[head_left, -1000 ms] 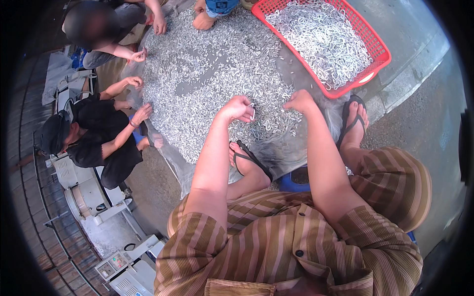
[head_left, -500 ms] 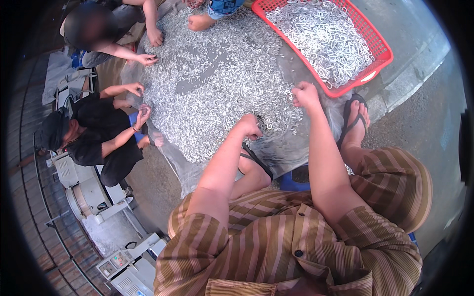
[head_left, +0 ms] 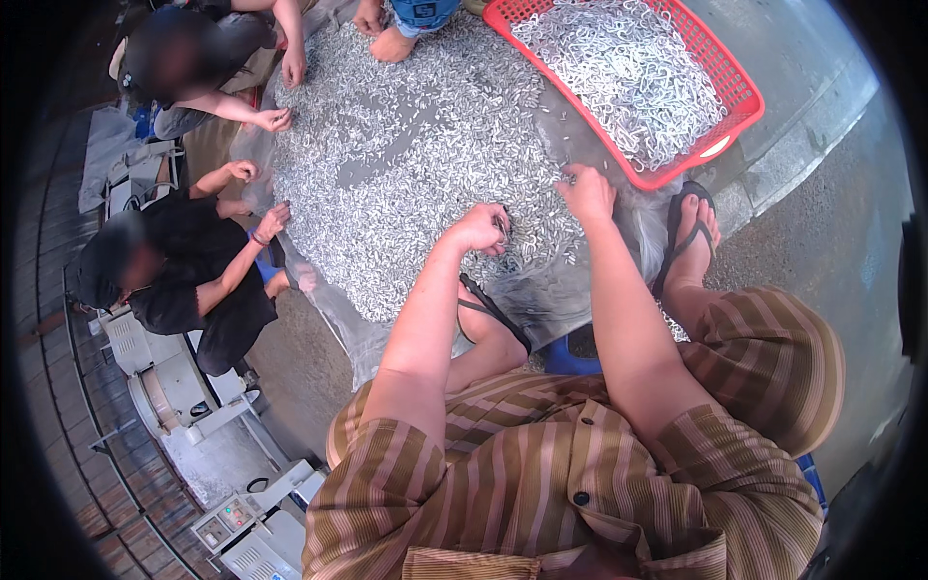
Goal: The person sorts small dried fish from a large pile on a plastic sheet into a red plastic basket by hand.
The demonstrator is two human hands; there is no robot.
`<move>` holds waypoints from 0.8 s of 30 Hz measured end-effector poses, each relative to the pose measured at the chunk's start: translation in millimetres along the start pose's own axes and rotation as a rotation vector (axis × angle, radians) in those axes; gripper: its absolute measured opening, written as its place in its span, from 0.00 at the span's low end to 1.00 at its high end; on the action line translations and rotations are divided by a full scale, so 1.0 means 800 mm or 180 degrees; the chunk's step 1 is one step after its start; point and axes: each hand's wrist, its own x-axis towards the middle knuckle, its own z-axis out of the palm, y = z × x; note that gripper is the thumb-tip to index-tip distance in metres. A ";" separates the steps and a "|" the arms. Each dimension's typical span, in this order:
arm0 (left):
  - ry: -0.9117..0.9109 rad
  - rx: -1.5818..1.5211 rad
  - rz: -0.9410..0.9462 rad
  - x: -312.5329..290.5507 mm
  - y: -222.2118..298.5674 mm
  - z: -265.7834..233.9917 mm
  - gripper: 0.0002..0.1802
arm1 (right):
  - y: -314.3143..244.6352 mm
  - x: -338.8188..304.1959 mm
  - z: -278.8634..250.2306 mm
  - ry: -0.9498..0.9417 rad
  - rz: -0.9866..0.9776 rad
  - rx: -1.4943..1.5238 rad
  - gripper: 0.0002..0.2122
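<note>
Small silvery metal pieces [head_left: 387, 246] lie spread thickly over a plastic sheet [head_left: 546, 314] on the ground. Low over the near side of the spread, my left hand [head_left: 478, 229] is closed with its fingers curled; bits of metal show at the fingertips. To its right, my right hand [head_left: 588, 193] pinches at the edge of the pieces, thumb and forefinger together. What sits in that pinch is too small to make out. Past my right hand stands a red plastic basket [head_left: 746, 104] holding a heap of looped metal links [head_left: 628, 82].
At the left, a person in black [head_left: 208, 261] sits by the sheet. Another person's hand [head_left: 274, 120] works at the far left, and more hands [head_left: 391, 45] reach in at the top. Grey machines [head_left: 174, 387] line the left. My sandalled foot [head_left: 691, 227] rests below the basket.
My right hand has shifted slightly left, its fingers now pointing over the pieces. My left hand has risen a little and turned. The person in black has drawn their hands apart.
</note>
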 end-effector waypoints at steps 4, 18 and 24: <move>0.0231 0.0808 0.0485 0.005 -0.015 0.019 0.15 | 0.005 -0.012 0.021 0.0053 0.0015 -0.0145 0.11; 0.0379 0.0203 0.0542 -0.008 -0.010 0.011 0.08 | 0.024 0.012 0.002 -0.1274 0.0383 0.4429 0.04; 0.0919 0.1969 0.1450 -0.007 0.001 0.038 0.13 | 0.043 0.029 0.028 -0.0528 -0.0001 0.1695 0.11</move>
